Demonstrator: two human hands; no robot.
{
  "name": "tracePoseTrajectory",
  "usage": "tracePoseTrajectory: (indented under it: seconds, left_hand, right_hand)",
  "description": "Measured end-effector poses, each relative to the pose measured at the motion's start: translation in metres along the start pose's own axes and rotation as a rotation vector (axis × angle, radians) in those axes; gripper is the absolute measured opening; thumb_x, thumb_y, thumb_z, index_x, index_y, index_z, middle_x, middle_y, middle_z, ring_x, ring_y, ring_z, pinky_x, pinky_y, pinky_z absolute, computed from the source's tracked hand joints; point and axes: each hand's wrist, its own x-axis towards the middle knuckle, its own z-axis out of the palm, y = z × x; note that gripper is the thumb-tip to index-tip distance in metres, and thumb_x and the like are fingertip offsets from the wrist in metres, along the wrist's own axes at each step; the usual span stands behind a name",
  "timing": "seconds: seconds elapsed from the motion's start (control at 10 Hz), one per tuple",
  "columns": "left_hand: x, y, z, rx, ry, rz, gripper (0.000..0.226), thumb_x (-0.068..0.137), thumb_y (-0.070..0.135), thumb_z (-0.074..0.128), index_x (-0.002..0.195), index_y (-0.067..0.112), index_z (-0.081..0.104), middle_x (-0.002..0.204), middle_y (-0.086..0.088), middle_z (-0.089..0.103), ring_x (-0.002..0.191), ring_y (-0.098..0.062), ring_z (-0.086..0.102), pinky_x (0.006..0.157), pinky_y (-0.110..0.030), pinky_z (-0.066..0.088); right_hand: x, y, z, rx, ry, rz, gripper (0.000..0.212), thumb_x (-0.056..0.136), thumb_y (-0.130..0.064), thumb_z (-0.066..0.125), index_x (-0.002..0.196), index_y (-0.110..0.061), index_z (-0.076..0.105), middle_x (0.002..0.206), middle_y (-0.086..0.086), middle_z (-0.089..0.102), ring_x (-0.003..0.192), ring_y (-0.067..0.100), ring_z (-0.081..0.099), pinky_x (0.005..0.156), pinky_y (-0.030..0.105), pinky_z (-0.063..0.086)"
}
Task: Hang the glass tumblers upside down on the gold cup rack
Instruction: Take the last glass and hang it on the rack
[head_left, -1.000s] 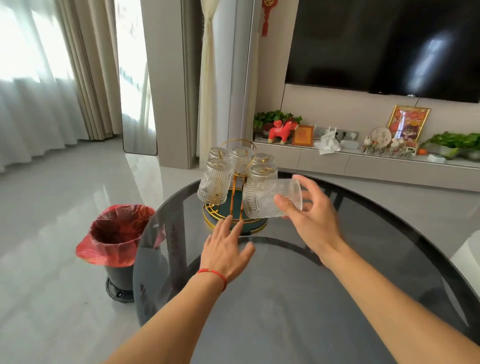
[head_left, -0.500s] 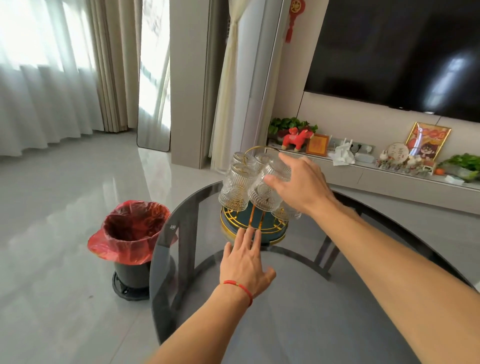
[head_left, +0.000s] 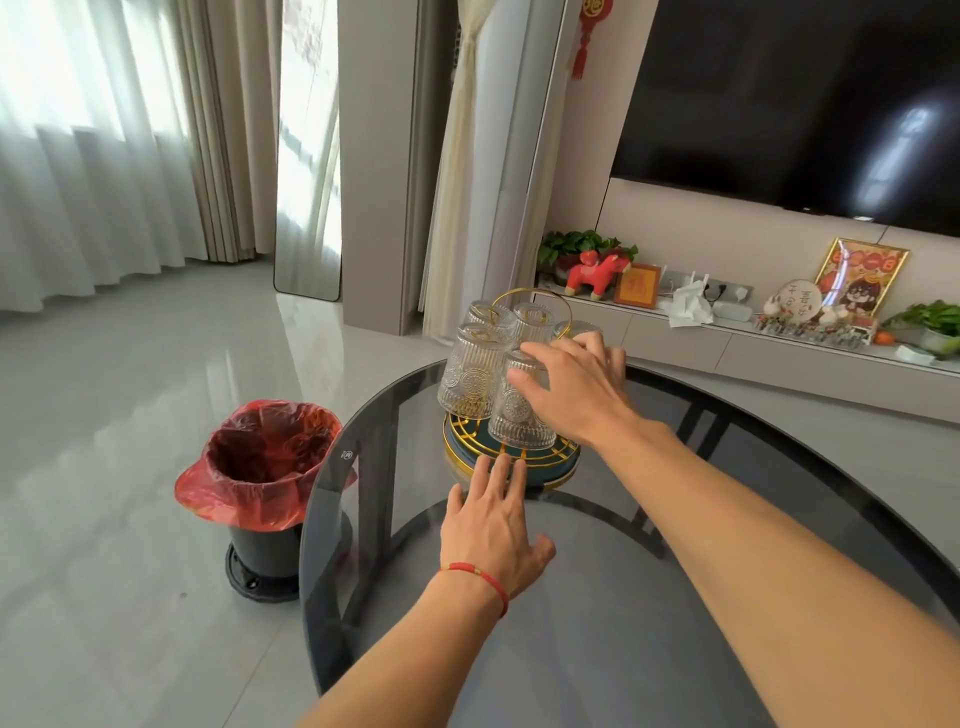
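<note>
The right hand (head_left: 571, 395) lay over the nearest glass tumbler (head_left: 517, 410), fingers spread and curved on its upturned base; whether it actually gripped the glass could not be told. That tumbler hung mouth-down, long axis near vertical, on the gold cup rack (head_left: 511, 457). The left hand (head_left: 491, 525) was open, palm down, empty, fingertips touching the rack's near rim. Other tumblers (head_left: 467, 371) hung inverted on the far and left sides. The rack stood on the dark glass table (head_left: 597, 649).
</note>
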Motion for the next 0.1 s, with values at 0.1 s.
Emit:
tracePoseTrajectory:
  seconds: [0.1]
  left_hand:
    - [-0.0013, 0.0009, 0.0001, -0.023, -0.007, -0.014, 0.093, 0.091, 0.058, 0.051, 0.162, 0.019, 0.004, 0.172, -0.004, 0.004, 0.157, -0.027, -0.002, 0.126, -0.051, 0.014]
  right_hand:
    - [-0.0076, 0.0011, -0.0022, 0.011, 0.015, -0.036, 0.061, 0.102, -0.06, 0.035, 0.153, -0.029, 0.046, 0.151, 0.002, 0.056, 0.14, 0.028, 0.039, 0.11, 0.051, 0.028]
